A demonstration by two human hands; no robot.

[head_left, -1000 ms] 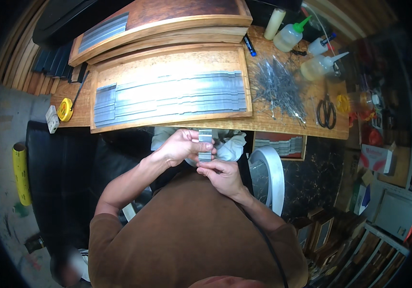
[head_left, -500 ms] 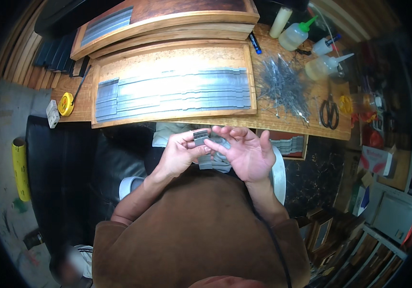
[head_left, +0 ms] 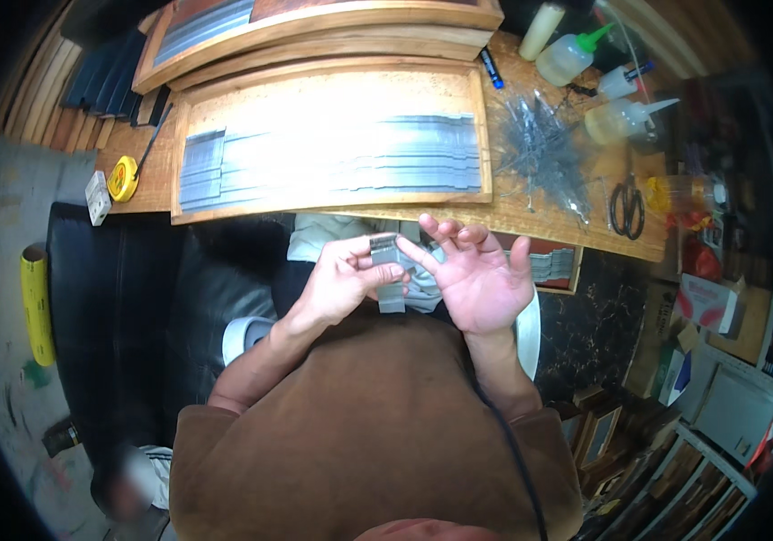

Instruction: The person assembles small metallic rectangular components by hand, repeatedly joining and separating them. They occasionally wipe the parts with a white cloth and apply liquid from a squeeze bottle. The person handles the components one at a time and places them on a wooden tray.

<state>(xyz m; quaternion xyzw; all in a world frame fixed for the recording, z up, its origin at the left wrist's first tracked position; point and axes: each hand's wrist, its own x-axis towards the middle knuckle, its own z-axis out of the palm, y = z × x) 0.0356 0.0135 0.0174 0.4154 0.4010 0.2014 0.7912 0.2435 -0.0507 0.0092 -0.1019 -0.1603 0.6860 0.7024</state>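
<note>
My left hand (head_left: 343,281) grips a small stack of thin grey metal strips (head_left: 388,274) in front of my chest, just below the table edge. My right hand (head_left: 476,275) is spread with the palm up beside the stack, its index fingertip touching the top of the strips. On the table ahead lies a wooden tray (head_left: 332,90) with a long row of the same grey strips (head_left: 332,162) laid side by side.
A second wooden tray (head_left: 314,27) with strips sits behind. A yellow tape measure (head_left: 122,178) lies at the left. A pile of clear thin pieces (head_left: 539,149), squeeze bottles (head_left: 567,56), a blue marker (head_left: 489,68) and scissors (head_left: 625,206) are at the right. A black seat (head_left: 125,307) is beneath me.
My right hand has let go of the strips and opened wide, palm up, moving right. My left hand keeps the stack and has lifted it slightly.
</note>
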